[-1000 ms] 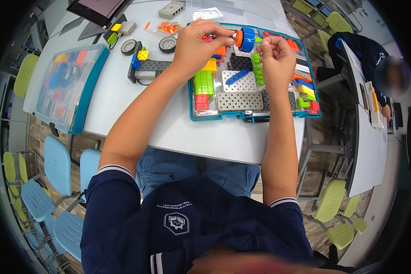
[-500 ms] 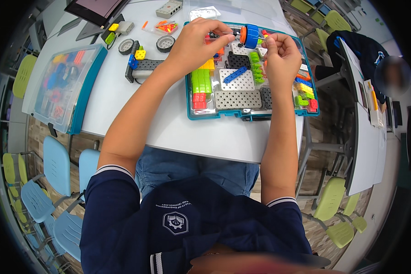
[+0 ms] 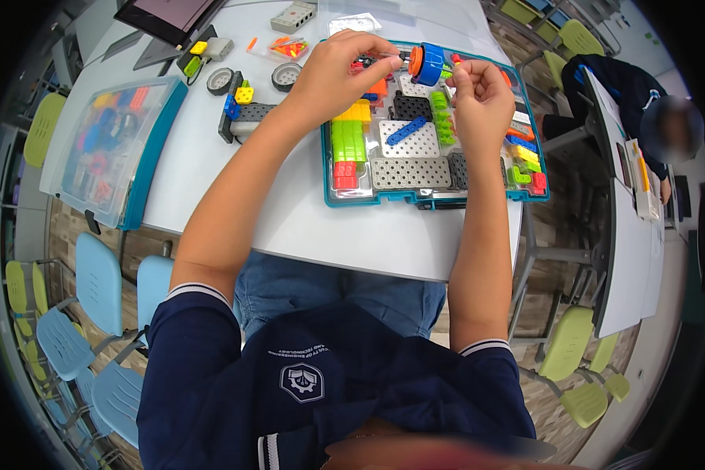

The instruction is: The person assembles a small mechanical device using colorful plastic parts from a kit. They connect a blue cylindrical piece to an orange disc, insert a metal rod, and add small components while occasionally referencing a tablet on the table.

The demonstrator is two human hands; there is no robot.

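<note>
A thin axle carrying a blue wheel (image 3: 430, 64) and an orange ring-shaped piece (image 3: 416, 63) is held level between my hands. My left hand (image 3: 345, 66) pinches its left end, near a small black piece. At the right end, my right hand (image 3: 482, 98) is closed with thumb and fingertips together. Under both hands lies an open teal parts case (image 3: 368, 199). In it are perforated grey plates (image 3: 412, 173), a white plate (image 3: 419, 146) with a blue strip (image 3: 406, 131) on top, green blocks (image 3: 348, 141) and red blocks (image 3: 345, 175).
Left of the case are a partly built grey model (image 3: 252, 112), two grey wheels (image 3: 220, 80) and a bag of small orange parts (image 3: 290, 48). A lidded clear case (image 3: 106, 149) stands at the table's left edge. Another person (image 3: 603, 94) sits at a table on the right.
The view has shifted slightly. My hands keep their hold on the axle, and the blue wheel and right hand have moved a little to the left over the case.
</note>
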